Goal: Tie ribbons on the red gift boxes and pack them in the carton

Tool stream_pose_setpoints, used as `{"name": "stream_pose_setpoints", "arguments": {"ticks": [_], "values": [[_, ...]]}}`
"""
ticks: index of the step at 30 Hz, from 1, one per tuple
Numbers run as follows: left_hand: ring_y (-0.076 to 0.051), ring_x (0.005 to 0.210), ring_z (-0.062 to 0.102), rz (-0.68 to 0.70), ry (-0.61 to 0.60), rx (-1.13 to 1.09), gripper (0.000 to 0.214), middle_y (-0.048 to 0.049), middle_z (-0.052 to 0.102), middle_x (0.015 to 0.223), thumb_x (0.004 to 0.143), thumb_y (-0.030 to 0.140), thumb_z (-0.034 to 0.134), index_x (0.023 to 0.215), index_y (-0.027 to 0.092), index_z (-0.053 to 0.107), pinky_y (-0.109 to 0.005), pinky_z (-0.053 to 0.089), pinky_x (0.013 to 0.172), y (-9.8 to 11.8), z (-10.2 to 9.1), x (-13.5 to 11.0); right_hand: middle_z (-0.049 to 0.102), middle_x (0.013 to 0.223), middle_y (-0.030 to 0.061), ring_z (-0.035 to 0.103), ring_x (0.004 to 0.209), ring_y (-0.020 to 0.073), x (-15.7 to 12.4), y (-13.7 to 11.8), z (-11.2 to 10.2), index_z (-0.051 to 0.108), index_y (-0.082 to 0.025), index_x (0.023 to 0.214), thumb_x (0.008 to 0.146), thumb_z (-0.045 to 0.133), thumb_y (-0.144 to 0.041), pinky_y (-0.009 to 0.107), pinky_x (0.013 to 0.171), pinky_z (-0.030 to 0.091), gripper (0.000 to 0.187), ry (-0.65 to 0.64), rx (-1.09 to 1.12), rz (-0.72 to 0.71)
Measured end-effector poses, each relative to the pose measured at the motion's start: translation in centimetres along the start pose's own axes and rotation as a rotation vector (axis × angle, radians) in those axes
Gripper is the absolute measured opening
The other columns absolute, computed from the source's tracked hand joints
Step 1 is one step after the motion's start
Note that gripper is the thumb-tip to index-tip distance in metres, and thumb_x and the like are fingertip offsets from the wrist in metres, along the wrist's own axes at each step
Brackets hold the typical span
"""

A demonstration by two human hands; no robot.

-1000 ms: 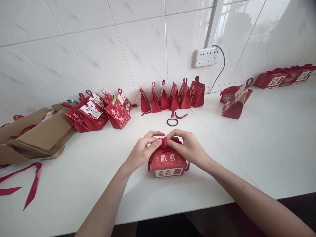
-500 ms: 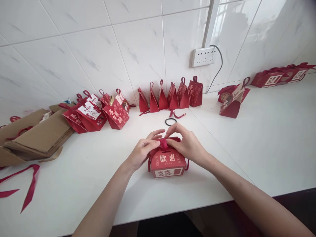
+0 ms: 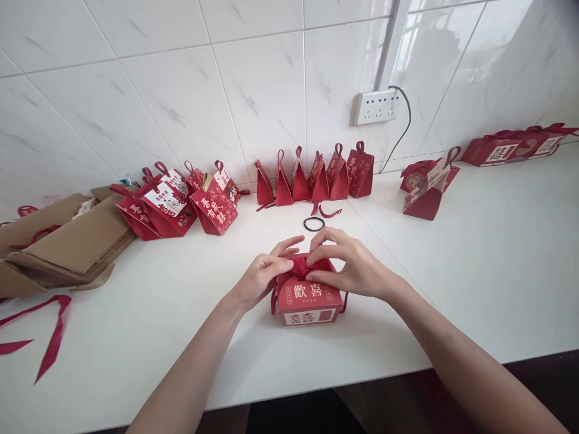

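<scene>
A red gift box (image 3: 312,304) with Chinese characters and a cord along each side stands on the white table in front of me. A red ribbon (image 3: 299,266) lies bunched across its top. My left hand (image 3: 262,274) pinches the ribbon's left part with the thumb; its other fingers stretch behind the box. My right hand (image 3: 350,262) is at the ribbon's right side, thumb and forefinger a little apart around it. Whether the right fingers grip the ribbon is hard to see. Behind the box lies a black ring-shaped band (image 3: 313,224).
Small red boxes (image 3: 301,181) stand in a row by the tiled wall, with more red boxes (image 3: 167,208) to their left. Cardboard (image 3: 76,247) and a loose red ribbon (image 3: 56,337) lie at the left. Another red box (image 3: 427,193) stands right, below a power socket (image 3: 376,107).
My right thumb has moved down and away from the forefinger, widening the gap at the ribbon. My left hand stays on the ribbon. The view has shifted slightly.
</scene>
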State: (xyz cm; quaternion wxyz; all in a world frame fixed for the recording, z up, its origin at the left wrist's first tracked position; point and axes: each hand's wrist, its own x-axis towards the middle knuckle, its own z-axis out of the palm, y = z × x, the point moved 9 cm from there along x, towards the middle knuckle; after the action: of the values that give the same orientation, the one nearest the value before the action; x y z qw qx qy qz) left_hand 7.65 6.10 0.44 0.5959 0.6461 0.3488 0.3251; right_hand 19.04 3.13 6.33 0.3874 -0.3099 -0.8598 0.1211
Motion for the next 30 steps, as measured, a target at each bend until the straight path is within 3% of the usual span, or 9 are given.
{"name": "stream_pose_setpoints", "arguments": {"ticks": [6,15,22,30], "values": [[-0.028,0.131,0.039,0.014,0.015,-0.027,0.025,0.0014,0.036,0.148,0.084,0.035,0.054,0.073,0.021,0.072,-0.040,0.042,0.100,0.1,-0.2,0.0,0.060,0.085,0.0054,0.053,0.085,0.0185,-0.3,-0.8,-0.6,0.070,-0.023,0.080,0.088,0.058,-0.021,0.037,0.079,0.047,0.015,0.109,-0.074,-0.135],[-0.025,0.130,0.040,0.074,0.035,0.044,0.027,-0.0006,0.043,0.142,0.087,0.032,0.052,0.073,0.022,0.073,-0.039,0.037,0.106,0.7,-0.7,-0.1,0.063,0.084,0.0044,0.056,0.079,0.0157,-0.2,-1.0,-1.1,0.070,-0.021,0.082,0.089,0.054,-0.014,0.037,0.080,0.045,0.018,0.090,-0.056,-0.190],[-0.027,0.127,0.043,0.107,0.053,0.319,0.028,-0.0040,0.047,0.136,0.086,0.034,0.053,0.071,0.022,0.073,-0.038,0.044,0.097,1.8,-1.7,-0.9,0.066,0.085,0.0046,0.060,0.077,0.0160,-0.2,-0.2,-1.3,0.071,-0.020,0.083,0.084,0.061,-0.018,0.035,0.076,0.046,0.010,-0.025,0.023,-0.096],[-0.029,0.123,0.046,0.197,0.125,0.611,0.023,-0.0056,0.050,0.133,0.083,0.031,0.054,0.066,0.020,0.064,-0.048,0.033,0.106,3.4,-2.0,-1.6,0.063,0.080,0.0037,0.058,0.070,0.0143,0.0,-0.4,-1.3,0.066,-0.018,0.074,0.079,0.060,-0.012,0.031,0.069,0.046,0.010,0.002,0.018,-0.068]]}}
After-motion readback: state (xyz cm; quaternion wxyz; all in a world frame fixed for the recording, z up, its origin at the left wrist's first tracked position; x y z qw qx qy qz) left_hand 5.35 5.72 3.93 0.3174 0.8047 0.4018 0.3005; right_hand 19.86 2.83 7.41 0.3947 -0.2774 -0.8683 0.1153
